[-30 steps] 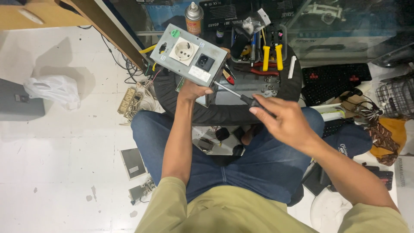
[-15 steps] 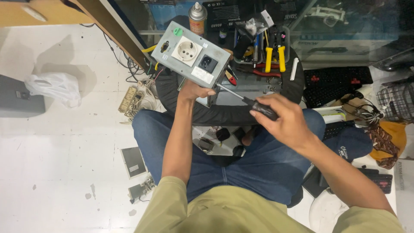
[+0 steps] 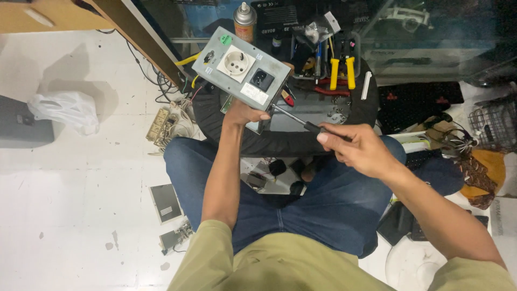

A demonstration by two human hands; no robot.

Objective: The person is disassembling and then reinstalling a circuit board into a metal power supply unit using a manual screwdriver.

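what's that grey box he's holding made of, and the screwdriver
Grey box: looks like painted or bare sheet metal, matt grey with crisp folded edges; its round socket insert looks like white plastic. Screwdriver: thin shiny shaft, probably steel, with a dark handle, likely plastic or rubber, mostly hidden in the right hand.

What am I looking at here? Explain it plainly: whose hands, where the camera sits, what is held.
One picture, from a camera worn on a person's head, looking down at their own lap; they wear jeans and sit over a white tiled floor. The left hand holds up a grey metal box with a round socket and a black inlet on its face. The right hand grips a black-handled screwdriver, tip at the box's edge. Ahead lie yellow-handled pliers and a spray can; a white plastic bag lies on the floor.
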